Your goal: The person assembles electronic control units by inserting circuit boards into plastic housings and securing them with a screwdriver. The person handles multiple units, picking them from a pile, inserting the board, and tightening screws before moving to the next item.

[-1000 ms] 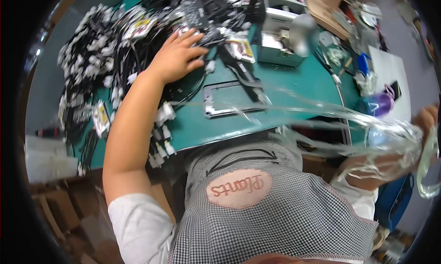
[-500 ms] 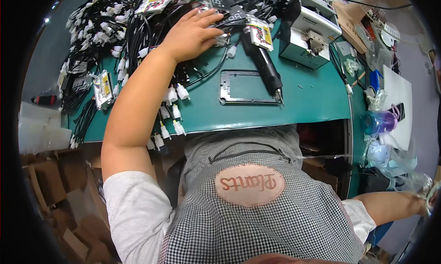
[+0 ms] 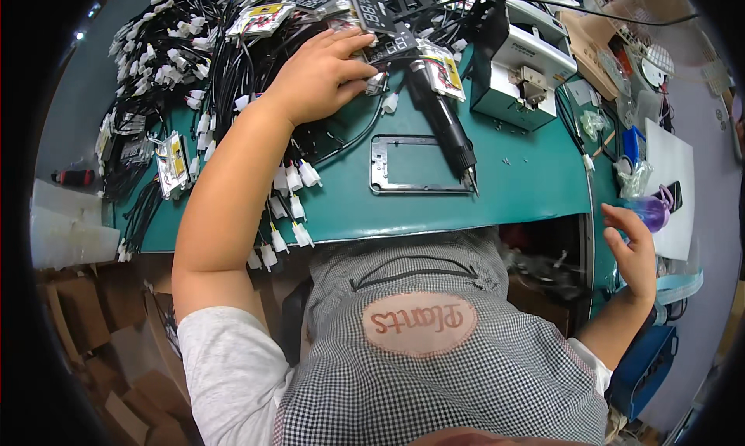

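Observation:
My left hand (image 3: 330,69) lies palm down on the pile of cabled circuit boards, fingers stretched out. Just beyond its fingertips are display boards (image 3: 371,10) with dark faces and digit segments. Beneath it, black cables end in white connectors (image 3: 301,174) that hang near the table's front edge. My right hand (image 3: 632,248) is raised at the right, fingers apart and slightly curled, holding nothing that I can see. Blurred clear plastic (image 3: 547,269) is below the table edge, apart from that hand. A black rectangular frame (image 3: 374,163) lies under the tip of a black electric screwdriver (image 3: 446,124).
A white and dark metal box device (image 3: 516,73) stands at the back right, with several tiny screws (image 3: 508,161) near it. At the right are a purple cup (image 3: 650,211), a white board (image 3: 669,190) and a blue bin (image 3: 644,368). Cardboard boxes (image 3: 81,306) sit lower left.
My right hand has come in from the far right edge toward the table. Clear plastic that was beside it has shifted, and a blurred piece now shows below the table edge. My left hand stays on the pile.

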The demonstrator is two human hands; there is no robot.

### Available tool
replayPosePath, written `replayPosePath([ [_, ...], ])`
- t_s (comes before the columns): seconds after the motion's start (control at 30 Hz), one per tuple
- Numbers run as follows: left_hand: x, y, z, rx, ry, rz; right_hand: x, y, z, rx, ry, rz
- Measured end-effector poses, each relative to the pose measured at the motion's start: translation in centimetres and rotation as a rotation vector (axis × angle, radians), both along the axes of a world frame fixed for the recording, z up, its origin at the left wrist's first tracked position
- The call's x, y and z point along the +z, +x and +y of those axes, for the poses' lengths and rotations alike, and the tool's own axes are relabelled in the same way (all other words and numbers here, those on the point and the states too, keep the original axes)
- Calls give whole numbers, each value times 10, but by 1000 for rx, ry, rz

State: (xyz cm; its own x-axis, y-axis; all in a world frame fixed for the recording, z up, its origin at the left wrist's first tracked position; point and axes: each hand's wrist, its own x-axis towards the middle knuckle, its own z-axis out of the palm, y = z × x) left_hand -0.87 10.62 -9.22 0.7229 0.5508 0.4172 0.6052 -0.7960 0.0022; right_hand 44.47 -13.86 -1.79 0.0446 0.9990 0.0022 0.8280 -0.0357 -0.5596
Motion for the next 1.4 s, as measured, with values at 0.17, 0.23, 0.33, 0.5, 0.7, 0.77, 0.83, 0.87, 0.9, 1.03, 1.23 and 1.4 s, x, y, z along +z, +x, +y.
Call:
replayPosePath([
  [0.17,32,-17,-21,119,-52,-14,4,-53,56,334,106,111],
  [0.23,39,-31,-37,194,-175,-34,-2,-77,83,484,109,127],
  [0.33,37,-40,-63,309,-101,-11,-31,-120,115,612,149,174],
  [0.5,3,-36,-78,623,-159,102,-65,-184,146,539,280,-58],
  [0.7,-8,-51,-65,843,-176,139,-67,-208,170,557,333,-11],
  [0.77,-8,-77,-60,871,-132,146,-70,-209,173,568,349,20],
  [0.83,-10,-97,-58,886,-54,141,-70,-209,175,570,355,40],
  [0.87,-13,-102,-60,883,-50,124,-72,-209,177,567,378,53],
  [0.9,-14,-105,-63,884,-46,109,-76,-210,178,568,384,34],
  [1.03,-18,-98,-73,794,-41,81,-87,-215,182,556,422,-42],
  [1.23,34,-118,-78,526,-342,1,-100,-208,189,476,416,32],
  [1.4,98,-155,-24,820,-487,-483,-104,-206,190,325,343,77],
])
